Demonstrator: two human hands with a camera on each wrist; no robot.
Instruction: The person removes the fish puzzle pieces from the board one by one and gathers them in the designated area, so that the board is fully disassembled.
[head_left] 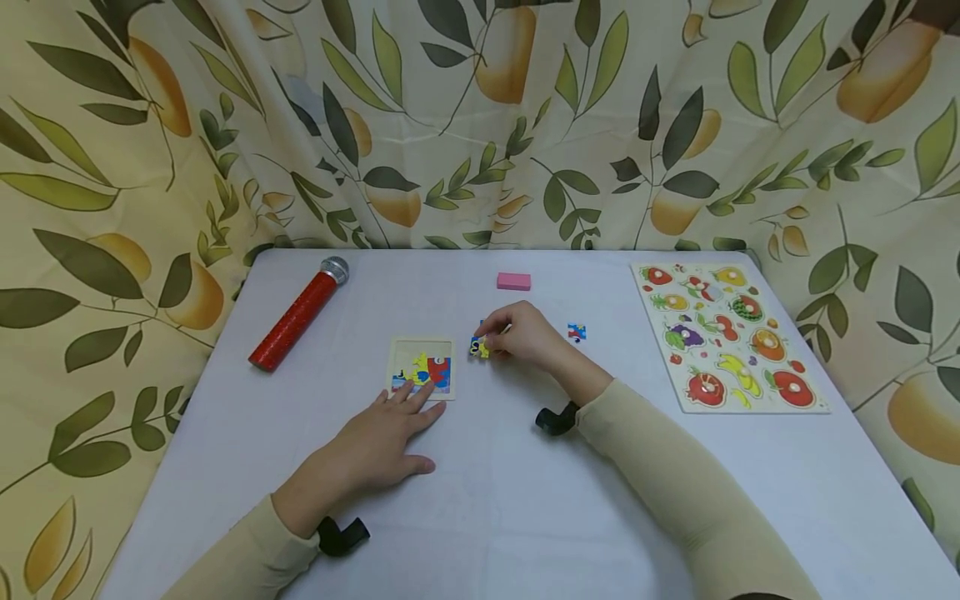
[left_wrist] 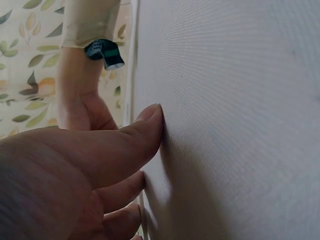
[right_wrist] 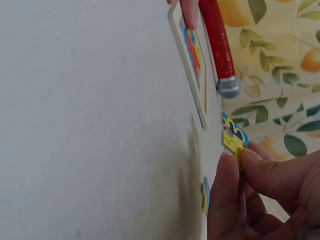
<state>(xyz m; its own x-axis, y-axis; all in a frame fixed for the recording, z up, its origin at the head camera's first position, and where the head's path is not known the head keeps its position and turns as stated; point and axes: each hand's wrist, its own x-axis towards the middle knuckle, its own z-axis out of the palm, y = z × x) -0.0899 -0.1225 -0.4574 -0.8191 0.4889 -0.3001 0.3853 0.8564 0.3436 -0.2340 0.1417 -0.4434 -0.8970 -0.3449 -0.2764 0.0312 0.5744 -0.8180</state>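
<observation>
Between thumb and fingers, my right hand [head_left: 521, 335] pinches a yellow and blue jigsaw piece [right_wrist: 233, 136], held just off the table right of the puzzle frame. The square wooden puzzle frame [head_left: 421, 340] lies flat, its lower part filled with yellow, red and blue pieces [head_left: 438, 372]. My left hand [head_left: 378, 437] is spread out, fingertips resting on the frame's near edge, with the thumb apart to the right. One loose jigsaw piece [head_left: 577, 332] lies right of my right hand. Another piece [right_wrist: 205, 195] shows partly behind the fingers in the right wrist view.
A red microphone [head_left: 292, 321] with a silver head lies at the back left. Behind the hands sits a pink block [head_left: 513, 282]. On the right lies a fruit puzzle board [head_left: 735, 337]. A patterned curtain [head_left: 480, 125] hangs beyond the white table [head_left: 487, 517].
</observation>
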